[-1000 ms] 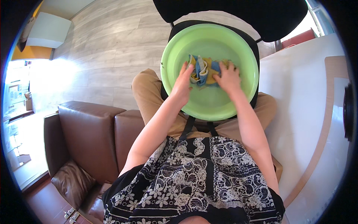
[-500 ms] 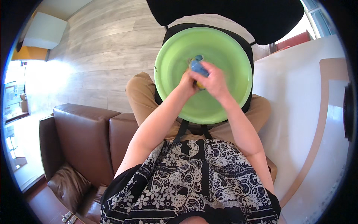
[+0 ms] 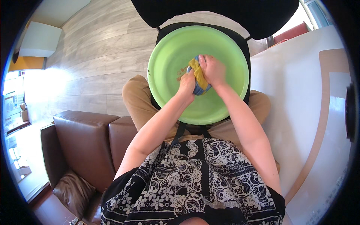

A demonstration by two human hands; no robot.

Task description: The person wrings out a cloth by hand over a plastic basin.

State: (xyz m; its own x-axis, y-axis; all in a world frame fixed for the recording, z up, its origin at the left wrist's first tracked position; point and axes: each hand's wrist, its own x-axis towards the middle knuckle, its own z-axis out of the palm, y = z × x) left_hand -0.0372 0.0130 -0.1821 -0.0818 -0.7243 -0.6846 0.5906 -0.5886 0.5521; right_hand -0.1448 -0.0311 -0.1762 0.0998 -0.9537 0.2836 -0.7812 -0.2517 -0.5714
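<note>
Cloth, upper middle of the frame: a soft blue-and-yellow fabric cloth (image 3: 199, 77), bunched into a short, thick bundle with folded ridges, set above the floor of a wide, round, pale-green basin (image 3: 225, 45), smooth and probably plastic. My bare left hand (image 3: 187, 83) grips its left side, thumb laid along the folds, most fingers hidden; my bare right hand (image 3: 213, 70) is curled into a near fist around its upper right part. Both hands are pressed in close, the bundle squeezed between them; I judge the paired grip gives firm hold on limp fabric from two sides. Working inside the rim presumably lets the basin catch whatever drips or falls. Small brown flecks (image 3: 180, 74) show on the green just left of my left hand; nature unclear. Liquid depth: cannot tell. The basin rests on a black chair seat (image 3: 245, 47), dull-surfaced, its dark backrest (image 3: 180, 7) curving across the top of the frame. My knees, in matte tan trousers (image 3: 135, 95), flank the basin, likely to bring it within easy reach. Lower left: a brown, leather-like sofa (image 3: 84, 140), slightly glossy, with padded, rounded edges.
</note>
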